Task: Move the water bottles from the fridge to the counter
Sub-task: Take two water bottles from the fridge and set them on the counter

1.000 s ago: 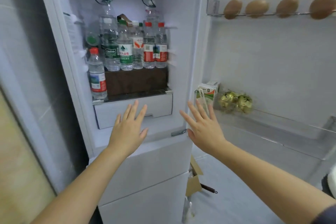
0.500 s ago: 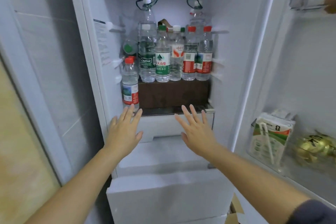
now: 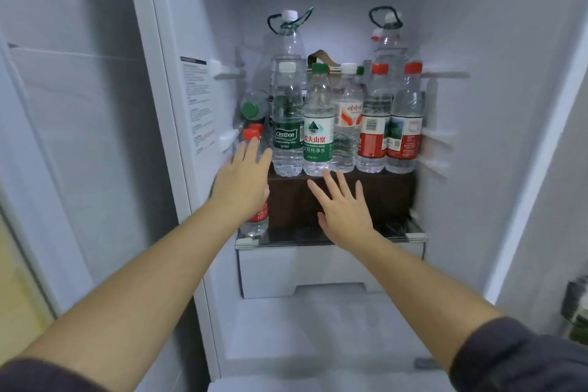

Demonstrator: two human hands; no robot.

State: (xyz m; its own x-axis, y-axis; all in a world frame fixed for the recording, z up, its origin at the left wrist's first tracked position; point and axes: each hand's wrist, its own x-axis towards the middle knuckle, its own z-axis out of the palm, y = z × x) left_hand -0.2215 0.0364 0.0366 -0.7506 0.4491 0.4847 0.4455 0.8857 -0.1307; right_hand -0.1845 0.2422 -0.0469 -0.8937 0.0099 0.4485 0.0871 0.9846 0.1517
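Several water bottles stand in a row on a dark brown box (image 3: 381,197) inside the open fridge: a Cestbon bottle (image 3: 287,124), a green-labelled bottle (image 3: 318,127), a white-capped bottle (image 3: 346,124) and two red-labelled bottles (image 3: 374,124) (image 3: 405,124). Two tall bottles with cord loops stand behind. A small red-capped bottle (image 3: 256,223) stands lower on the glass shelf (image 3: 410,234) at the left. My left hand (image 3: 243,178) is open, right in front of that small bottle and covering most of it. My right hand (image 3: 343,207) is open before the brown box, below the green-labelled bottle.
A white drawer (image 3: 318,267) sits under the glass shelf. The fridge's left wall carries a printed label (image 3: 197,105). A green-capped bottle (image 3: 253,108) lies sideways at the left, above the small one. The door shelf edge shows at the far right.
Both hands have moved up and into the fridge. My left hand now covers the small red-capped bottle, and my right hand has risen from the drawer front to the brown box. The view has come closer.
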